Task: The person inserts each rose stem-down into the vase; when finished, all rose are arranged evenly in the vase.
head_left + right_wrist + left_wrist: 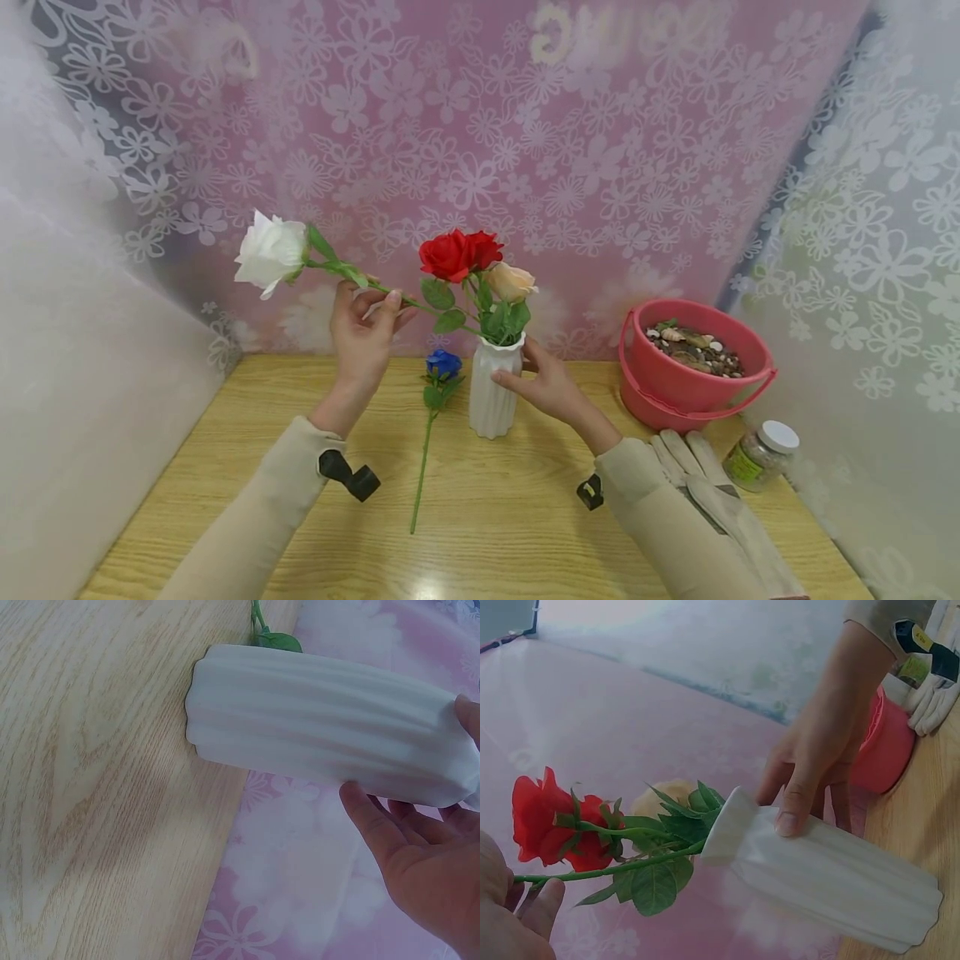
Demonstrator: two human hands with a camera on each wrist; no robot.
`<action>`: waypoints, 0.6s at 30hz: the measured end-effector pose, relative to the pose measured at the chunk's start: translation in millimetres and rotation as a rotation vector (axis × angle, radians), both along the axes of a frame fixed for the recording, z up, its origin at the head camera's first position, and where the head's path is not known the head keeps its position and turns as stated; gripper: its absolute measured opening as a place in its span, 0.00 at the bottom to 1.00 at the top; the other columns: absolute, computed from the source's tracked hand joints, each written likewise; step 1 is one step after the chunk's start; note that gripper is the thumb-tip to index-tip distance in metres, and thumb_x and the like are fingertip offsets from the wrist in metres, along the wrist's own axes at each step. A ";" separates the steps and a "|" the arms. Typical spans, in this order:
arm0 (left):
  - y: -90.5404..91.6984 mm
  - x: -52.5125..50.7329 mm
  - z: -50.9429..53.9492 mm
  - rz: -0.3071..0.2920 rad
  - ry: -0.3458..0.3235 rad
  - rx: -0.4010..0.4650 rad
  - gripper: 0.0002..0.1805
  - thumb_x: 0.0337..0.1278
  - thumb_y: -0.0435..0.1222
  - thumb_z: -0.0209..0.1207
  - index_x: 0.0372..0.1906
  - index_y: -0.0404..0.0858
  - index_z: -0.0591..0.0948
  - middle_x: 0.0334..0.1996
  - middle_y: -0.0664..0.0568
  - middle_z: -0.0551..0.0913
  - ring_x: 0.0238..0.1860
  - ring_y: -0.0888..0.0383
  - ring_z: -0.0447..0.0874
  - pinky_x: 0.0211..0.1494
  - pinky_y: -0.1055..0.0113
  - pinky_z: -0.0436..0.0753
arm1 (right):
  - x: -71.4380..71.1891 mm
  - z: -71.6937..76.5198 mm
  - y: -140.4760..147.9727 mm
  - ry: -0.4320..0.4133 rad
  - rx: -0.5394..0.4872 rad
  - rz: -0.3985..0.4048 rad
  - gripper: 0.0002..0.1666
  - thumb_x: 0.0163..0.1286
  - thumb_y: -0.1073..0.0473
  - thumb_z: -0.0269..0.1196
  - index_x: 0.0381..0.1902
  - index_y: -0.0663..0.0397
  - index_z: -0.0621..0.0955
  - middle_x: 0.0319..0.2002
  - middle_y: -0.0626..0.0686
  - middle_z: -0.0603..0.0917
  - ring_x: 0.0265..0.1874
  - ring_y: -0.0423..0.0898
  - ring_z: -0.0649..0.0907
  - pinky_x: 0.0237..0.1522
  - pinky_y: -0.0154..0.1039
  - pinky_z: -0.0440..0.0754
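Steadying white vase (493, 396) on table (510, 517) w/ R hand (551, 387) gripped near rim, L hand (362, 335) pinching white rose (272, 252) by stem, which runs to mouth; prob. best raise bloom slowly, clear of red roses (447, 255), vase untipped.

Mid-frame, the vase (492, 408) is looking smooth; the wood-grained surface (487, 517) is gleaming bottom centre; lower right, cloth gloves (750, 533) are looking matt.

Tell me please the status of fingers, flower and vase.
Left fingers pinch white rose by stem. Right fingers hold vase. Green leaves crowd its mouth.
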State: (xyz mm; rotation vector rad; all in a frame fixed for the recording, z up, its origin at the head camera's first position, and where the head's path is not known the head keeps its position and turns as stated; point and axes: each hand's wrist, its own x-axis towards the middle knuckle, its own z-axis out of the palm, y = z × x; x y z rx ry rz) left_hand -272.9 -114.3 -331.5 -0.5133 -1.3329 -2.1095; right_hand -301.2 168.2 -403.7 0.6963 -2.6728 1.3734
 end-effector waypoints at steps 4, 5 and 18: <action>3.7 -0.8 -0.7 -0.001 -0.013 -0.006 0.15 0.70 0.21 0.60 0.49 0.43 0.75 0.36 0.46 0.84 0.39 0.52 0.93 0.51 0.48 0.92 | 0.8 1.3 -0.3 -0.001 -0.007 0.001 0.48 0.72 0.43 0.71 0.83 0.35 0.61 0.74 0.56 0.76 0.67 0.63 0.82 0.60 0.60 0.87; 4.5 -1.0 -0.9 -0.002 -0.020 -0.007 0.15 0.70 0.21 0.60 0.49 0.43 0.75 0.36 0.46 0.83 0.39 0.53 0.93 0.51 0.48 0.92 | 0.9 1.4 -0.3 -0.003 -0.007 0.000 0.48 0.72 0.43 0.71 0.83 0.35 0.61 0.74 0.56 0.76 0.67 0.63 0.82 0.60 0.60 0.87; 9.4 -6.1 0.2 0.007 -0.029 -0.094 0.12 0.72 0.21 0.58 0.53 0.32 0.72 0.37 0.43 0.82 0.38 0.56 0.92 0.49 0.53 0.93 | 1.6 0.9 -0.6 -0.008 -0.002 -0.003 0.48 0.72 0.42 0.71 0.83 0.34 0.62 0.73 0.55 0.77 0.67 0.63 0.81 0.60 0.61 0.87</action>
